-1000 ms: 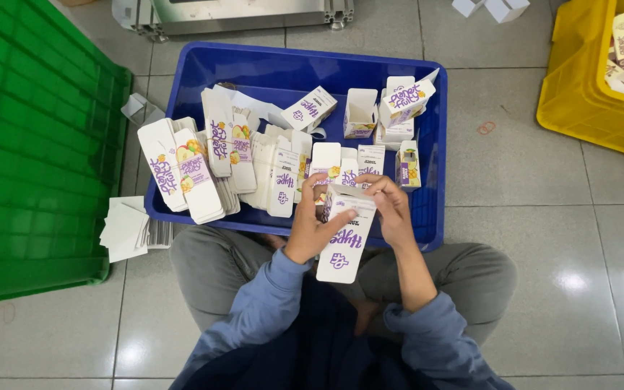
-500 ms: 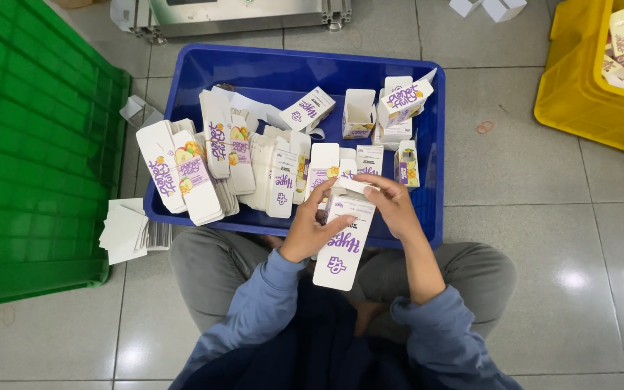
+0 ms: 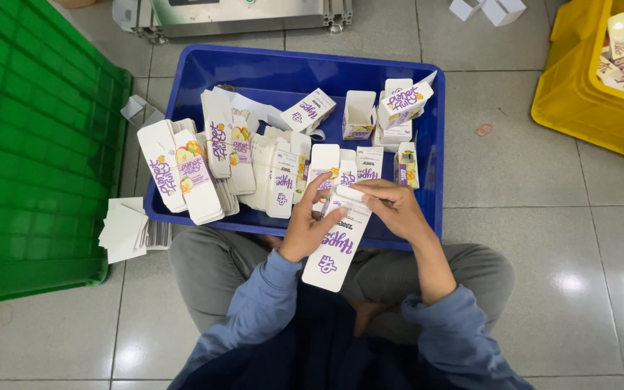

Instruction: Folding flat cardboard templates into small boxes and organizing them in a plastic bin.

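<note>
A flat white carton blank with purple print [image 3: 336,245] is held over my lap, at the near rim of a blue crate [image 3: 427,144]. My left hand [image 3: 312,224] grips its left edge. My right hand [image 3: 391,206] pinches its top flap. In the crate lie several more flat carton blanks [image 3: 204,162] stacked at the left. Some folded-up small boxes [image 3: 399,108] stand at its far right.
A large green crate [image 3: 30,144] lies on its side at the left. A yellow crate [image 3: 586,94] with more cartons sits at the upper right. Loose white cards [image 3: 124,230] lie on the grey tiled floor. A metal machine base [image 3: 247,14] stands beyond the blue crate.
Both hands have shifted slightly on the carton blank. The right hand's fingers now fold the top flap. The blank stays over my lap.
</note>
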